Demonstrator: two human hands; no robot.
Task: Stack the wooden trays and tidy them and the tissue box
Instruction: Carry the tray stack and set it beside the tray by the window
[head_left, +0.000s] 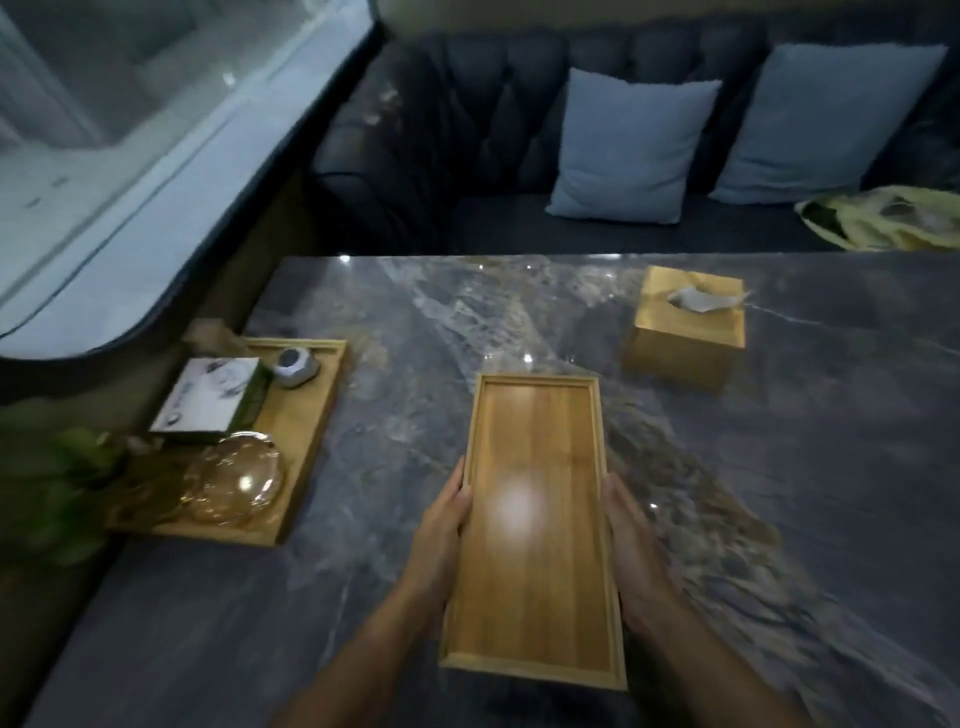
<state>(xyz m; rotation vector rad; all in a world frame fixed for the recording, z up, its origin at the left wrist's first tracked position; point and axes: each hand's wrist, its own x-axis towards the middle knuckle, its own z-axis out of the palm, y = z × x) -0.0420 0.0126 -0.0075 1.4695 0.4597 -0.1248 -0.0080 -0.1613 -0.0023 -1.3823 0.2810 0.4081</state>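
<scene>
Dark marbled stone makes up the surface (519, 312) before me, with a tufted sofa (467, 130) behind it. From my head view — the only one — my left hand (439, 540) and right hand (636, 551) press the two long sides of an empty wooden tray (535, 525), palms closed against its rims; whether it rests or is lifted I cannot tell. Its long axis runs away from me, far end aimed at the sofa. I judge I am mid-carry: a second, larger tray (306, 421) sits well apart at my left, loaded with a box and glassware. Next I need a stacking spot — then the tissue box (685, 332), far right.
</scene>
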